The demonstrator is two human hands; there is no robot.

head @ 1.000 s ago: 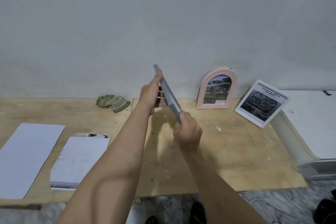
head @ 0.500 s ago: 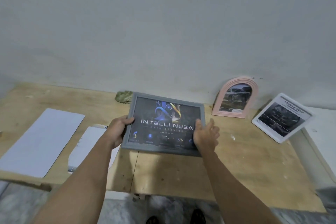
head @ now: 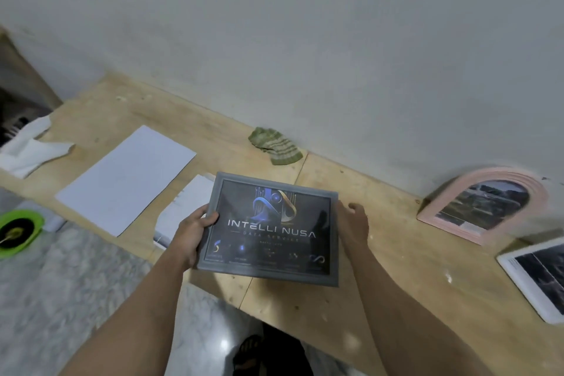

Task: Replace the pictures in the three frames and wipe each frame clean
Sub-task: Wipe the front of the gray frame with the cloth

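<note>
A grey rectangular frame point(head: 271, 229) with a dark "INTELLI NUSA" picture faces up above the wooden table point(head: 396, 268). My left hand point(head: 195, 232) grips its left edge, thumb on the front. My right hand point(head: 351, 229) holds its right edge, fingers curled behind it. A pink arched frame point(head: 485, 201) with a car photo leans on the wall at the right. A white rectangular frame point(head: 537, 278) with a dark picture lies at the far right. A green striped cloth point(head: 274, 146) lies crumpled by the wall.
A white sheet point(head: 128, 177) and a stack of papers point(head: 183, 210) lie on the table's left part. A white crumpled cloth point(head: 27, 146) sits at the far left. A green bowl point(head: 18, 232) stands on the marble floor. My foot shows below the table edge.
The grey frame went from edge-on and raised to face-up, then came nearer to me over the table's front edge. The view has swung left and tilted.
</note>
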